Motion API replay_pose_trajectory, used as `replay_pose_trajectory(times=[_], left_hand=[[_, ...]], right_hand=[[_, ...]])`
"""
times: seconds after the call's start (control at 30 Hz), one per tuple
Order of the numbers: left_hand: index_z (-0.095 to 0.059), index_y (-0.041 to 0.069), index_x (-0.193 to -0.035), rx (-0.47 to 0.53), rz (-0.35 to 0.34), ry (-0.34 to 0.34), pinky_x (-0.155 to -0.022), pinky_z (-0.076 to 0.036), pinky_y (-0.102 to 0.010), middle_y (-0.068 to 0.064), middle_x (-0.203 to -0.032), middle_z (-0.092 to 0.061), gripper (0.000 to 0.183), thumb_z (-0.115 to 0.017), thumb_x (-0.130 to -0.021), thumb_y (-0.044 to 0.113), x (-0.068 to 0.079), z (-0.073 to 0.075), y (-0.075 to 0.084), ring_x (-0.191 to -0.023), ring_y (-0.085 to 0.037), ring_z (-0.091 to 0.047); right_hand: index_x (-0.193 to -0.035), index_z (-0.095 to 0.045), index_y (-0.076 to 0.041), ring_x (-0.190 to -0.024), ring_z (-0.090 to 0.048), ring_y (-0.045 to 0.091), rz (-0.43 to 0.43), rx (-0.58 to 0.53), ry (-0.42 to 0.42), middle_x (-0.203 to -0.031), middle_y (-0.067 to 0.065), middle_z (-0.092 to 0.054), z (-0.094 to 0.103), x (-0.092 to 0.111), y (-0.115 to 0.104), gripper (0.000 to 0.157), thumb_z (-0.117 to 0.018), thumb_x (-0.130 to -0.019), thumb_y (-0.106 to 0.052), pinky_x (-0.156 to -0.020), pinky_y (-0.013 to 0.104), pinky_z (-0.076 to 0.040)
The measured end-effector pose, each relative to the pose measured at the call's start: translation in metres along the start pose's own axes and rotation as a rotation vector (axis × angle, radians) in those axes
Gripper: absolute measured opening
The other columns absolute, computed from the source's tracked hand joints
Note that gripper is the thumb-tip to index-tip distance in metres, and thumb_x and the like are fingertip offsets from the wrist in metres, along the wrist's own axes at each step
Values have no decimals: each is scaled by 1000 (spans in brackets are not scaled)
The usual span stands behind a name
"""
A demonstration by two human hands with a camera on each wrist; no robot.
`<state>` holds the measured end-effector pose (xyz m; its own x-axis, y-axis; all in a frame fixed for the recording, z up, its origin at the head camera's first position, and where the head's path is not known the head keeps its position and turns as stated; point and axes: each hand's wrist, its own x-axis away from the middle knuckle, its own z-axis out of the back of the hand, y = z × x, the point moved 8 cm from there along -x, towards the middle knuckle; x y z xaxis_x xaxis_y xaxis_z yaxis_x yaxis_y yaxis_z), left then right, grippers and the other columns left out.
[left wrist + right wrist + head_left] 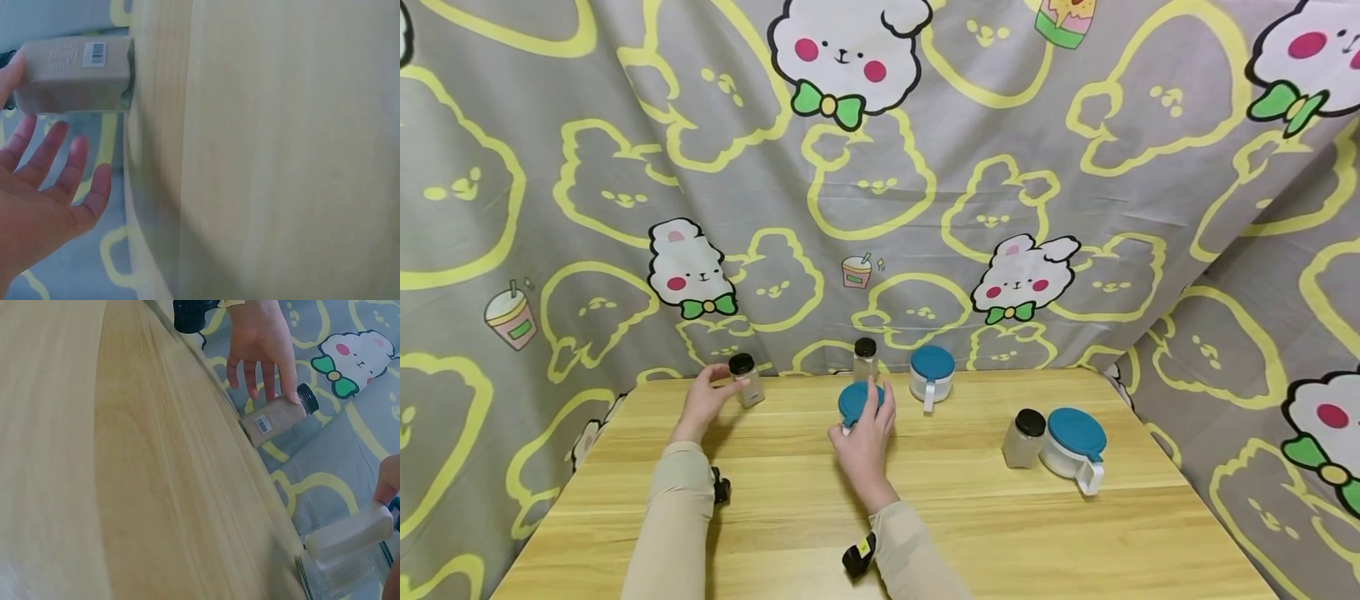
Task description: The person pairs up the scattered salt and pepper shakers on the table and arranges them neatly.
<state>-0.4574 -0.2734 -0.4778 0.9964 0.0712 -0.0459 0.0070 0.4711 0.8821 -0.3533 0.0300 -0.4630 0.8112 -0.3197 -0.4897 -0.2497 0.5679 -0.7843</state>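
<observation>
A clear spice jar with a black lid (751,393) stands near the back left of the table. My left hand (702,406) pinches it between thumb and index finger, just below the lid. In the left wrist view the other fingers are spread away from the jar (78,75), which has a barcode label and brownish contents. Around a blue-lidded glass pot with a white handle (857,400), my right hand (867,450) curls its thumb and fingers. The right wrist view shows that white handle (350,537) between the fingers, partly cut off by the frame.
Behind the right hand stands another black-lidded jar (865,360), beside a second blue-lidded pot (932,375). Farther right are a third black-lidded jar (1023,440) and another blue-lidded pot (1075,442). A patterned curtain (880,192) hangs along the wooden table's (790,517) back edge.
</observation>
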Motion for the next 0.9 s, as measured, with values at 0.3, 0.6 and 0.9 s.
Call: replay_pose_trajectory(times=[0.3, 0.6, 0.9], left_hand=[[-33, 3, -126, -9, 22, 9, -95, -36, -47, -19, -131, -37, 77, -67, -73, 48, -1, -5, -2, -117, -35, -40], [-37, 3, -121, -15, 8, 1, -95, -35, -47, -18, -127, -40, 72, -68, -73, 48, 0, -6, 2, -117, -35, -40], [-38, 4, -125, -16, -11, -56, -95, -37, -46, -17, -129, -41, 75, -69, -72, 48, -2, -13, 0, -118, -35, -41]], right_hand=[[-142, -25, -19, -129, -23, 28, -46, -47, 16, -147, 7, -14, 6, 2, 2, 94, -67, -58, -7, -94, 51, -34], [-143, -20, -24, -128, -27, 29, -73, -85, 14, -147, 7, -16, 6, 0, 11, 97, -65, -59, -6, -97, 51, -33], [-143, -18, -21, -129, -28, 27, -120, -123, -4, -145, 10, -23, 5, 2, 21, 94, -66, -63, -10, -100, 52, -31]])
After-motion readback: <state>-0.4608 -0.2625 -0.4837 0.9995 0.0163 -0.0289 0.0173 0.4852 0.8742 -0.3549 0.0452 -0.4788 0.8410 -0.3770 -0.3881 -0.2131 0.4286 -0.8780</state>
